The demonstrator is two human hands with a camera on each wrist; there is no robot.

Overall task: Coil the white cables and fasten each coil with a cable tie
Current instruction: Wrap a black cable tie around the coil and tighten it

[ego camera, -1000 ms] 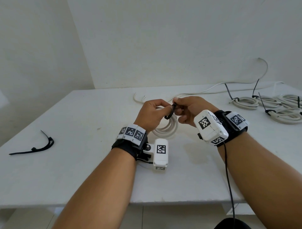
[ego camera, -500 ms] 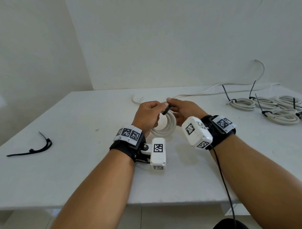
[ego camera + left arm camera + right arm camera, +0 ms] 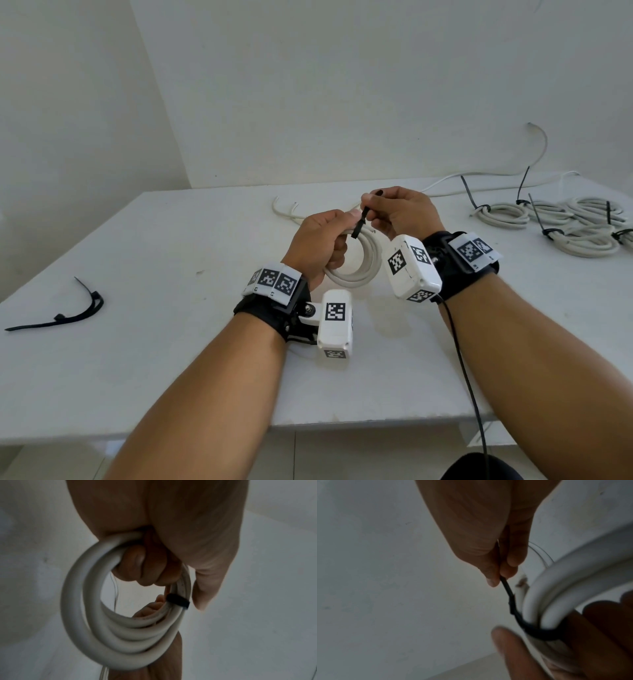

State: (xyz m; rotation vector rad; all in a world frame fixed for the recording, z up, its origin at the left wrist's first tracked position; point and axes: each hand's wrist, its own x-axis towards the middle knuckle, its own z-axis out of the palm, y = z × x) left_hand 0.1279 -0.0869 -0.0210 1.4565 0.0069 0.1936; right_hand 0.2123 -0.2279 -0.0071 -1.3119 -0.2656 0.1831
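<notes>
My left hand [image 3: 323, 240] grips a coil of white cable [image 3: 356, 263] held above the table, its fingers curled through the loops [image 3: 106, 616]. A black cable tie [image 3: 359, 224] is wrapped round the strands [image 3: 537, 631] beside my left thumb. My right hand [image 3: 394, 212] pinches the tie's free tail [image 3: 505, 584] between thumb and forefinger just above the coil. The tie's band shows as a dark strip across the coil [image 3: 178, 601] in the left wrist view.
Several tied white coils [image 3: 565, 226] with black tie tails sticking up lie at the table's back right. A loose white cable [image 3: 479, 178] runs along the back edge. Spare black ties [image 3: 61, 313] lie at the left. The white table [image 3: 171, 359] ends just in front of my forearms.
The right hand has drawn the tie's tail up and away from the coil, so the loop sits tighter round the strands. Both hands have shifted slightly toward the far side.
</notes>
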